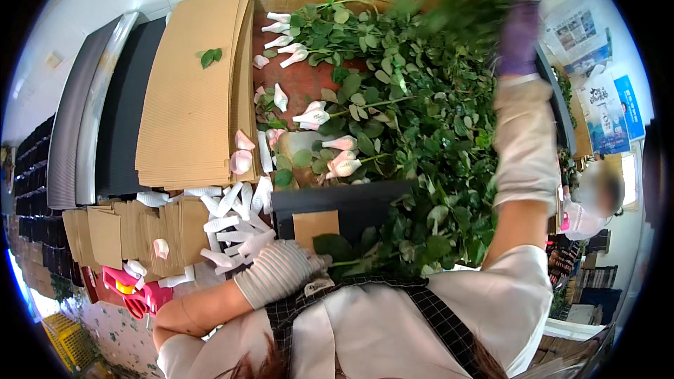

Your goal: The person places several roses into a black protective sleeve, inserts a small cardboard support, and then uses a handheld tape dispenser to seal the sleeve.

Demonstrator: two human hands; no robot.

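Observation:
My left hand (281, 271), in a white striped glove, is curled low in front of my chest. A green leafy rose stem (342, 264) runs right from its fingers; the flower end is hidden. My right arm reaches far to the upper right in a pale sleeve. The right hand (525, 24), with purple on it, is smeared by motion beside a blurred leafy bunch of rose stems (456, 3), which moves with it. Pale pink roses in white net sleeves (312, 116) lie on the table, heads to the left, on a thick heap of leafy stems (442, 126).
Cardboard sheets (189, 91) are stacked at left, near smaller cardboard pieces (133, 228). Loose white net sleeves (239, 221) pile beside a black board (358, 200). Red-handled scissors (144, 298) lie lower left. Another person (593, 200) is at far right.

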